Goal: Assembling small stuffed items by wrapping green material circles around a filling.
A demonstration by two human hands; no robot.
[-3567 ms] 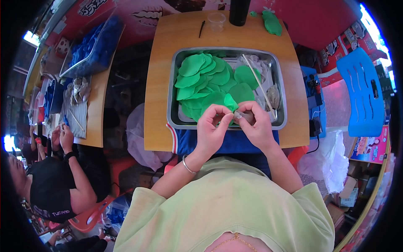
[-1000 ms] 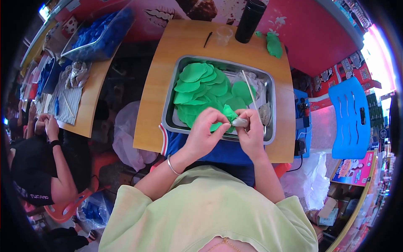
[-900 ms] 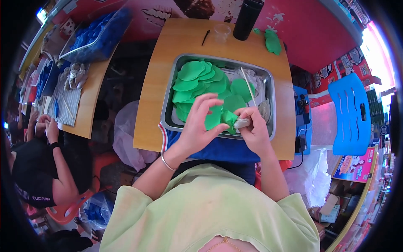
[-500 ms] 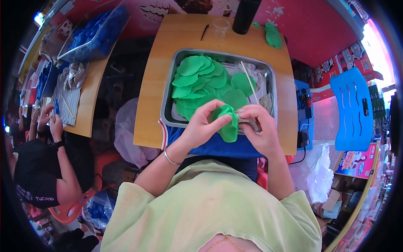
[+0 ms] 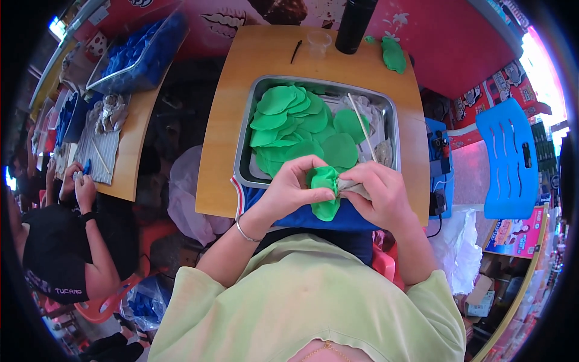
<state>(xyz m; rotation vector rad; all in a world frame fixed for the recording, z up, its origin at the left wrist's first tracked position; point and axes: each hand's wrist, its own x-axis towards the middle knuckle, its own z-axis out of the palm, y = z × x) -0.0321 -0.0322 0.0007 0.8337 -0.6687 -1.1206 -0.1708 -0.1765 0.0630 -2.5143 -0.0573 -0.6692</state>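
Observation:
My left hand (image 5: 287, 192) pinches a crumpled green rubbery piece (image 5: 325, 207) between thumb and fingers, just over the near edge of a metal tray (image 5: 242, 151). My right hand (image 5: 383, 194) grips a greyish soft wad (image 5: 354, 186), its end pressed to the right side of the green piece. I cannot make out what the wad is made of. Many flat rounded green pieces (image 5: 283, 114) overlap in the tray's left and middle. At its right lie crumpled clear plastic (image 5: 362, 104) and a thin pale stick (image 5: 360, 122).
The wooden table (image 5: 220, 120) also bears a black bottle (image 5: 356, 27), a clear cup (image 5: 318, 42), a dark thin rod (image 5: 295, 52) and a green piece (image 5: 393, 55). A blue stool (image 5: 505, 160) stands right. On the left a person (image 5: 66, 241) works beside a blue-filled bin (image 5: 129, 60).
Both my hands have come slightly nearer to me with the green piece. More of the greyish wad shows in my right hand, whose fingers have closed round it.

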